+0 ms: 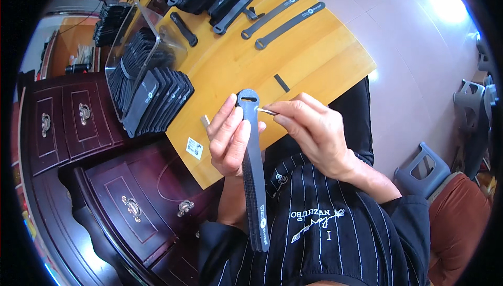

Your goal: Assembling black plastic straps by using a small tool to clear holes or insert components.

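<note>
My left hand (228,142) is closed around a dark grey strap (253,168) with a slotted, rounded end at the top. The strap hangs down in front of my striped black shirt, and a light printed mark shows near its lower end. Between thumb and fingers, my right hand (317,134) pinches a thin metal tool (267,111), whose exact kind I cannot make out. Its tip meets the strap's right edge just below the slot. A small black strip (282,82) lies on the table beyond my hands.
On the yellow wooden table (330,60) lie two single straps (290,26) and piles of more straps (241,3). At left, a clear plastic bin (154,29) and a strap stack (162,100) stand near a white label (194,148). Dark wooden drawers (112,191) flank the table; a grey stool (427,170) is at right.
</note>
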`<state>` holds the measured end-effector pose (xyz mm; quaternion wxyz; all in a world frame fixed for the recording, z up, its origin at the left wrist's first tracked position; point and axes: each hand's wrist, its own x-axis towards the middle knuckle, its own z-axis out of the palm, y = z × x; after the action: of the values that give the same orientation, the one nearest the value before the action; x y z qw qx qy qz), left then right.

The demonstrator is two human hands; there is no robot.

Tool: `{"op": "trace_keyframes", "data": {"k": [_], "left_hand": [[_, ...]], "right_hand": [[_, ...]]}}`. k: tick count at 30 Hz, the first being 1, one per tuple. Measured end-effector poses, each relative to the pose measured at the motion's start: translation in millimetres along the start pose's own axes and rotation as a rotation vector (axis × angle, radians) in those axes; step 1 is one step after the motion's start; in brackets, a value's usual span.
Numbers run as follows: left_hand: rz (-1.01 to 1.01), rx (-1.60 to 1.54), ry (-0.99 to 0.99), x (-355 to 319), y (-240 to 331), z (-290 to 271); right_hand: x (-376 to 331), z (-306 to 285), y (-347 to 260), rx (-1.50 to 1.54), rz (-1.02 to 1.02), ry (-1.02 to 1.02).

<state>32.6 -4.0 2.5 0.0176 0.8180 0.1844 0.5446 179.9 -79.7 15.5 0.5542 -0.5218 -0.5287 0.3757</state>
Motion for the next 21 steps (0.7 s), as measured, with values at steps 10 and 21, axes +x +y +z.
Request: {"op": "trace_keyframes", "data": {"k": [10, 21], "left_hand": [[0.038, 0.030, -0.065, -5, -12, -4], [-0.031, 0.037, -0.038, -14, -19, 8]], "right_hand": [[6, 11, 4, 0.366, 0.264, 0.024], [18, 19, 17, 0.257, 0.209, 0.100]]}}
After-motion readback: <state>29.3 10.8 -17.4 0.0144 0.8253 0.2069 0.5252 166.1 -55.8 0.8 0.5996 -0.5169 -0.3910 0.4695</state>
